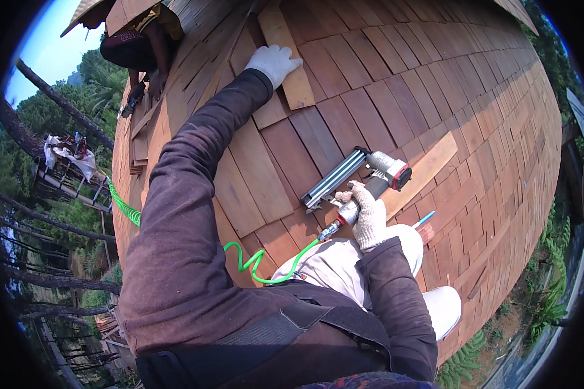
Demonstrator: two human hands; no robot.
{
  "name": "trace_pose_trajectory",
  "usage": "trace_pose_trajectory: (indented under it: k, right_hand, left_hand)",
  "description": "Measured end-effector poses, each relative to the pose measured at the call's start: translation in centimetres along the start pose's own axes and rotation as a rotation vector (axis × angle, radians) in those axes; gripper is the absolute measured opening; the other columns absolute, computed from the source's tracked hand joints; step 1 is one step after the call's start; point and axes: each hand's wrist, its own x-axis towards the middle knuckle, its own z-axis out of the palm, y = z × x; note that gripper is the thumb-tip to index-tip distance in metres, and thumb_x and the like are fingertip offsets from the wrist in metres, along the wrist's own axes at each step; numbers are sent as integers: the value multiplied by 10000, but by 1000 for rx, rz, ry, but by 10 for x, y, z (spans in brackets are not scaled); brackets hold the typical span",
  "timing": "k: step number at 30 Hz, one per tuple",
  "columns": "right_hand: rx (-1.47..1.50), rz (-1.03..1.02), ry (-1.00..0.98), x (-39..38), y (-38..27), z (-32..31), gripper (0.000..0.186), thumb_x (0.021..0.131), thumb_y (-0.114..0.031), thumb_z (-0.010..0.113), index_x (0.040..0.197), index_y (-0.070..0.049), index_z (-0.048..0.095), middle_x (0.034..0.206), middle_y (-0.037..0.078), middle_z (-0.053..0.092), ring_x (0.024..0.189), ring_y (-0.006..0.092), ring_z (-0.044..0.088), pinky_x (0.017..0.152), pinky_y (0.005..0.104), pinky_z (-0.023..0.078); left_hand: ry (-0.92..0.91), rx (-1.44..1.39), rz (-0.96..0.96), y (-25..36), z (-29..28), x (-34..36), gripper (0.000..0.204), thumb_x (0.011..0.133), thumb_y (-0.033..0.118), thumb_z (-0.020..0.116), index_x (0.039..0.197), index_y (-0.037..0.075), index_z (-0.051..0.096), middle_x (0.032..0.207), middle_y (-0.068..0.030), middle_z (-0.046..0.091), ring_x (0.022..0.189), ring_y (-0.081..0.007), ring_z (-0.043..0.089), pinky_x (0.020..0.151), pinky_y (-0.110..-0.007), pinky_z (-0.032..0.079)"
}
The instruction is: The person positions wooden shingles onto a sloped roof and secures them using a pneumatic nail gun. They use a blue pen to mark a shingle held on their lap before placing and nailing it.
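My left hand [272, 65], in a white glove, reaches up the curved wooden shingle roof [396, 104] with fingers curled over a light wooden shingle [298, 91]. My right hand [366, 217], in a cream knit glove, grips the handle of a silver-and-black nail gun [389, 168], its magazine angled down-left. A green coiled hose [250, 259] runs from the gun's fitting across my lap. A long pale board [428, 162] lies partly beneath the gun, and a thin blue stick [425, 219] rests beside my knee.
A co-worker [149, 39] crouches at upper left, a dark tool [134, 97] by their hands. Beyond the roof's left edge are tree trunks [58, 97] and scaffolding with white sacks [71, 155]. Ferns [464, 356] and ground lie below the lower-right edge.
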Motion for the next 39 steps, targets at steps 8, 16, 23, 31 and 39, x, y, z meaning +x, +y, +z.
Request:
trace_pose_trajectory:
  k: [8, 16, 23, 31, 39]
  right_hand:
    - [5, 5, 10, 0, -1, 3, 342, 986, -168, 688, 1242, 41, 600, 956, 206, 738, 873, 286, 748, 784, 381, 632]
    - [-6, 7, -12, 1, 0, 3, 377, 1002, -197, 659, 1283, 31, 554, 947, 186, 744, 864, 257, 742, 739, 355, 615]
    - [-21, 3, -3, 0, -2, 3, 371, 1001, -187, 658, 1277, 39, 557, 935, 181, 741, 859, 261, 744, 722, 358, 617]
    - [-18, -2, -4, 3, -1, 1, 355, 1004, -183, 654, 1273, 30, 564, 934, 177, 742, 847, 257, 739, 741, 364, 616]
    - [7, 3, -11, 3, 1, 0, 343, 1005, -169, 650, 1273, 27, 564, 931, 169, 742, 869, 257, 740, 748, 364, 613]
  left_hand:
    - [-273, -20, -54, 23, -32, 36, 542, 909, 474, 630, 1379, 205, 652, 1389, -113, 592, 1317, -315, 542, 1053, -509, 464]
    - [-10, -216, -527, 50, 11, 53, 646, 871, 557, 644, 1442, 258, 610, 1640, -114, 367, 1503, -372, 315, 1183, -605, 275]
    - [51, -284, -666, 51, 17, 57, 461, 875, 378, 632, 1331, 348, 688, 1658, -91, 347, 1504, -365, 302, 1161, -640, 279]
    - [229, -299, -802, 57, 24, 60, 374, 866, 338, 660, 1231, 304, 735, 1618, -99, 351, 1468, -376, 326, 1126, -624, 330]
    - [179, -102, -739, 61, 24, 58, 378, 872, 294, 656, 1230, 206, 737, 1594, -115, 392, 1486, -376, 288, 1165, -672, 180]
